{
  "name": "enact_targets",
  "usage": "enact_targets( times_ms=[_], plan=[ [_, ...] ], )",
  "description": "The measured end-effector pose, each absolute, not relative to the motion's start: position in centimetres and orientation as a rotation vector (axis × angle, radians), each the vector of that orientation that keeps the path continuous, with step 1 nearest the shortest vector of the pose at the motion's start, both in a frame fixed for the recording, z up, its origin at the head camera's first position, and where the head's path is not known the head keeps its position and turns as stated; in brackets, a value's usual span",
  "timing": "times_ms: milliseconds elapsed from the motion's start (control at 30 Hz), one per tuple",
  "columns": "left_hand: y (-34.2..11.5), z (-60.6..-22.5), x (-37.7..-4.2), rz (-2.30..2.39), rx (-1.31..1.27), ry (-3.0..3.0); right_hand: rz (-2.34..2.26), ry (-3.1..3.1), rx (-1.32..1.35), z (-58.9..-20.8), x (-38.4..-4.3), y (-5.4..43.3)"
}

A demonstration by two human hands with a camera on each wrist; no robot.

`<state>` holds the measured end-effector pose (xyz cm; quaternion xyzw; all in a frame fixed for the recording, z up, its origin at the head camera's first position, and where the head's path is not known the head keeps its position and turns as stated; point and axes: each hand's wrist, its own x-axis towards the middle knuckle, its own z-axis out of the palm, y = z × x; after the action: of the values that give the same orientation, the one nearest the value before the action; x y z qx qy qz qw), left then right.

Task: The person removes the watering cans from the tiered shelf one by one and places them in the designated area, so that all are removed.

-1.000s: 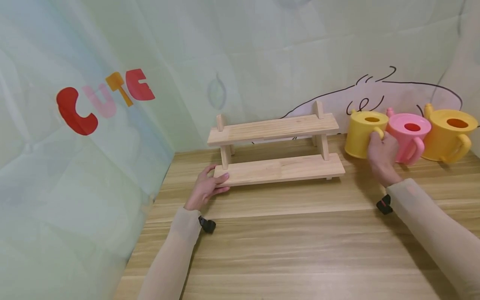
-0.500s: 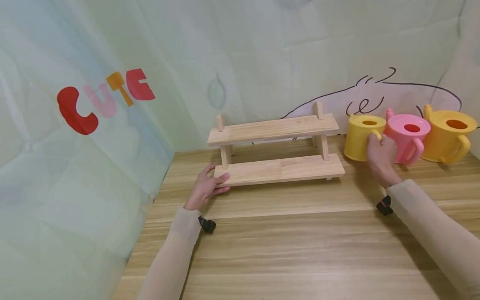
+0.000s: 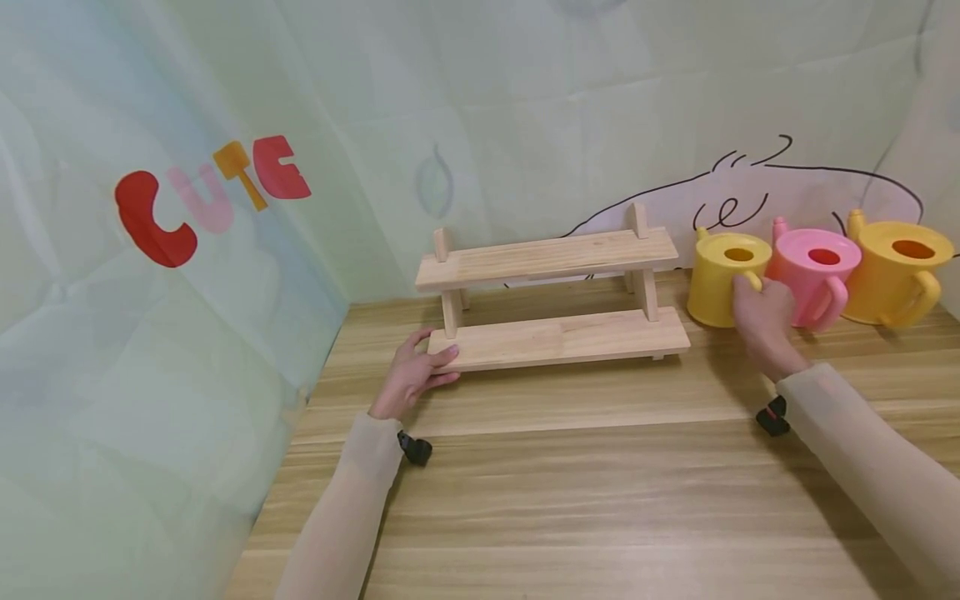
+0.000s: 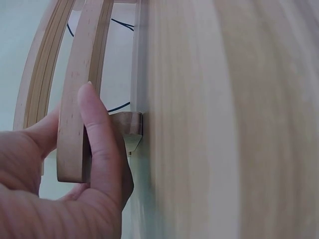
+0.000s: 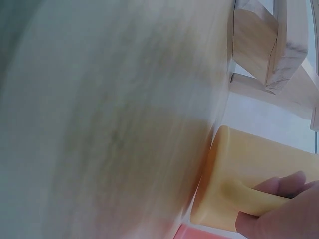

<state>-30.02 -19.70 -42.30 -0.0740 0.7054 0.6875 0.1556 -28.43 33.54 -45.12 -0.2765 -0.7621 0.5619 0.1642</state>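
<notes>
My left hand [image 3: 411, 375] grips the left end of the lower board of a two-tier wooden shelf [image 3: 555, 340]. In the left wrist view, the thumb and fingers wrap the end of that board [image 4: 75, 124] from both sides. At the right, my right hand [image 3: 765, 321] holds the handle of a small yellow watering can [image 3: 712, 287], which stands upright on the table just right of the shelf. The right wrist view has the fingers curled through the can's handle [image 5: 254, 199]. A pink watering can [image 3: 806, 267] stands close beside it, partly hidden by the right hand.
A larger orange-yellow watering can [image 3: 885, 275] stands right of the pink one. Behind everything hangs a pale printed cloth [image 3: 525, 150], and another side of it [image 3: 150, 375] borders the wood-grain table [image 3: 570, 500] on the left.
The yellow watering can has come slightly down and toward me with the right hand on its handle, leaning less than before. The left hand and the shelf have stayed in place.
</notes>
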Motion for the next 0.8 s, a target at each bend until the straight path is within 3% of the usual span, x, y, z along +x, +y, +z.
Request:
enact_targets(
  times_ms=[367, 800],
  plan=[
    [-19.7, -42.3, -29.9, 1.965, -0.211, 2.024, 1.646, -2.29, -0.79, -41.2, -24.5, 30.2],
    [-19.7, -42.3, -30.1, 1.963, -0.201, 2.024, 1.611, -2.336, -0.769, -41.0, -24.0, 30.0]
  ],
)
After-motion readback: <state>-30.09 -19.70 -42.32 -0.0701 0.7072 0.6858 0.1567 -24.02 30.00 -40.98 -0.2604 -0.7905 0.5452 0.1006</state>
